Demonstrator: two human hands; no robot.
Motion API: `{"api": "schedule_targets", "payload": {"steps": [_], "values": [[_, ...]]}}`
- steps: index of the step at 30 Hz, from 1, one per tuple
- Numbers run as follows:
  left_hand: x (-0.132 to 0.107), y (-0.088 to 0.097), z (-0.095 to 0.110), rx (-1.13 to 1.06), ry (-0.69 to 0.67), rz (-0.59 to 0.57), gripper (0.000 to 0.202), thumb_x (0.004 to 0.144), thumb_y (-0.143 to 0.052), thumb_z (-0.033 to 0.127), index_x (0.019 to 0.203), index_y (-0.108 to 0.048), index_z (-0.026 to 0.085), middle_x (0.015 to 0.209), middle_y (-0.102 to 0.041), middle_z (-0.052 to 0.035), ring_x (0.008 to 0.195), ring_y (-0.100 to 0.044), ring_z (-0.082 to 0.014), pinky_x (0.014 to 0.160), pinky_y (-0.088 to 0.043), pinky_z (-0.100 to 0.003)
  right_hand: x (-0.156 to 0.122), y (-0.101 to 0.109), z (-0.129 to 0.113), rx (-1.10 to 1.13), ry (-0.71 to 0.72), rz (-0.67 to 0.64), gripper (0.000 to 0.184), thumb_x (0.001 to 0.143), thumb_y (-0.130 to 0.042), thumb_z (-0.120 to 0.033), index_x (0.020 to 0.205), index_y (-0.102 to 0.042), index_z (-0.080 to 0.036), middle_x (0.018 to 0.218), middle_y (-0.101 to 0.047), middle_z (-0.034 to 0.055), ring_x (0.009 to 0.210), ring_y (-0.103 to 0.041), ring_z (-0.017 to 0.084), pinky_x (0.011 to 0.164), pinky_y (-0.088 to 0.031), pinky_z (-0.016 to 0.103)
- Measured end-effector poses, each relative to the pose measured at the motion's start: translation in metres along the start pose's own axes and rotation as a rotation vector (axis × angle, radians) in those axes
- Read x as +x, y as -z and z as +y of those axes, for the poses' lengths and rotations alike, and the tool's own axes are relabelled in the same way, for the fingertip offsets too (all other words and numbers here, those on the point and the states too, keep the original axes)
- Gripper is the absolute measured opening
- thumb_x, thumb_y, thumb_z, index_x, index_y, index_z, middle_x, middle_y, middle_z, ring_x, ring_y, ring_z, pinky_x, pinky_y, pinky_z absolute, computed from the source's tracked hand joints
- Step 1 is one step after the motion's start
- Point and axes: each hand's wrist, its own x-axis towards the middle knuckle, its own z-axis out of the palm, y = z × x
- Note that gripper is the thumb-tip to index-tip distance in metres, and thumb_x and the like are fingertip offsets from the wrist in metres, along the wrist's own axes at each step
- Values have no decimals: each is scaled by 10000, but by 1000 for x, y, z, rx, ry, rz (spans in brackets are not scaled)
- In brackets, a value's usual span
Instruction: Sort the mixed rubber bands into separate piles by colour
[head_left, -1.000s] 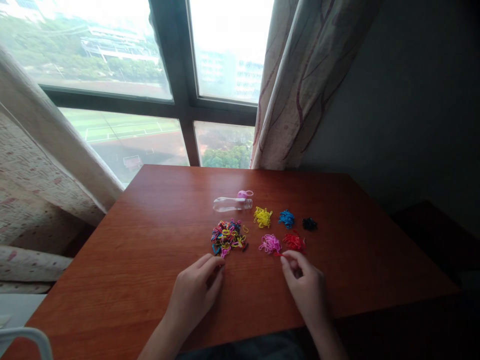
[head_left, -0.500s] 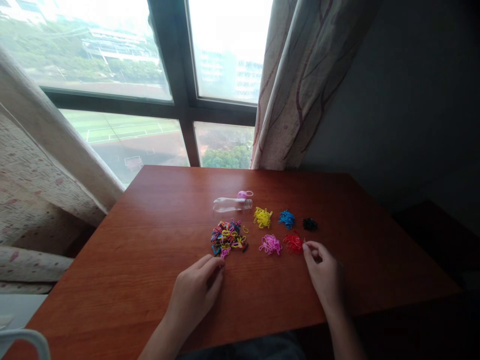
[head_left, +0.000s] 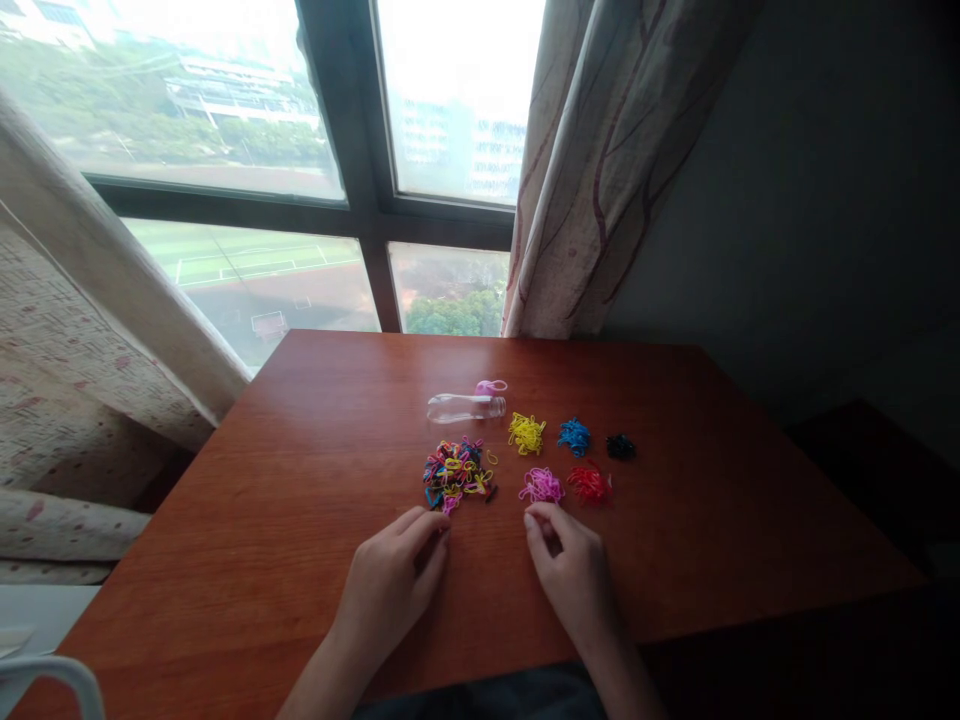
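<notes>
A mixed-colour pile of small rubber bands (head_left: 455, 468) lies in the middle of the table. At its near edge my left hand (head_left: 397, 565) rests with thumb and fingertips closed; whatever they hold, if anything, is too small to make out. Just below the pink rubber bands (head_left: 541, 485) is my right hand (head_left: 574, 560), its thumb and index finger pinched together, their contents also unclear. To the right of the pink bands sit red rubber bands (head_left: 589, 485). Behind these two heaps are yellow rubber bands (head_left: 527, 434), blue rubber bands (head_left: 574, 437) and black rubber bands (head_left: 620, 446).
A clear plastic bottle (head_left: 465, 408) lies on its side behind the mixed pile, with a pink cap (head_left: 486, 388) bearing a loop beside it. The brown wooden table (head_left: 300, 500) stands against a window with curtains (head_left: 592, 180). A white curved rail (head_left: 60, 672) shows at lower left.
My right hand has moved left from the red rubber bands to just below the pink ones. My left hand has stayed at the mixed pile's near edge.
</notes>
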Motion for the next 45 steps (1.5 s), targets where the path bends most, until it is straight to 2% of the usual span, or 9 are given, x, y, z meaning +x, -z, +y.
{"api": "schedule_targets", "payload": {"steps": [5,12,17,22,28,34,39,42,45], "values": [[0,-1,0,16,8,-9,144,932,-488,249,944,-630,232,834,-669,-3,728,-643,-150,635,-453,-232,-1,-8,-11,-111,80,-107,188,927,-484,-202,870,-662,-224,742,-690,2,677,-643,161,644,-385,236],[1,-1,2,50,-7,-9,160,932,-481,252,947,-639,235,847,-679,-5,741,-659,-157,637,-463,-239,9,-19,-28,-217,-13,-91,65,907,-601,-272,884,-644,-229,726,-687,-7,653,-634,155,612,-344,235],[1,-1,0,49,-4,-8,169,933,-478,258,949,-645,232,842,-682,-7,735,-659,-156,641,-468,-238,19,-33,-42,-318,-81,-104,104,891,-659,-307,851,-607,-226,746,-701,-6,667,-652,164,574,-317,241],[1,0,2,51,-8,-4,178,930,-477,261,948,-651,228,841,-685,-16,732,-659,-153,637,-471,-230,21,-36,-42,-339,-85,-75,92,906,-596,-212,815,-593,-224,744,-703,-6,651,-655,159,556,-304,242],[1,2,5,64,-15,-2,178,927,-476,252,931,-653,230,834,-688,-14,727,-661,-155,634,-472,-235,16,-35,-35,-243,-59,-26,129,900,-544,-218,782,-596,-226,677,-671,-9,594,-628,157,546,-327,241],[1,1,3,55,-15,-12,167,935,-477,251,942,-643,234,858,-686,-12,749,-663,-154,644,-466,-235,10,-25,-33,-14,-88,2,170,919,-505,-275,801,-612,-216,597,-619,-17,543,-598,146,565,-381,226],[1,-1,1,59,-14,-24,170,942,-472,256,954,-640,235,871,-685,-13,759,-662,-156,647,-465,-238,8,-7,-25,56,-92,29,216,924,-502,-332,810,-634,-204,614,-615,-12,538,-581,138,560,-399,219],[1,0,1,60,-18,-20,169,937,-474,253,941,-642,231,864,-686,-13,758,-664,-156,644,-467,-238,15,16,-6,14,-127,120,261,910,-516,-399,827,-661,-197,613,-617,-6,533,-572,138,549,-410,219],[1,1,3,62,-17,-17,171,934,-474,254,926,-644,233,854,-686,-12,750,-666,-153,626,-464,-229,28,47,27,-88,-204,196,321,886,-525,-474,851,-679,-194,628,-638,13,547,-581,157,551,-418,239]]}}
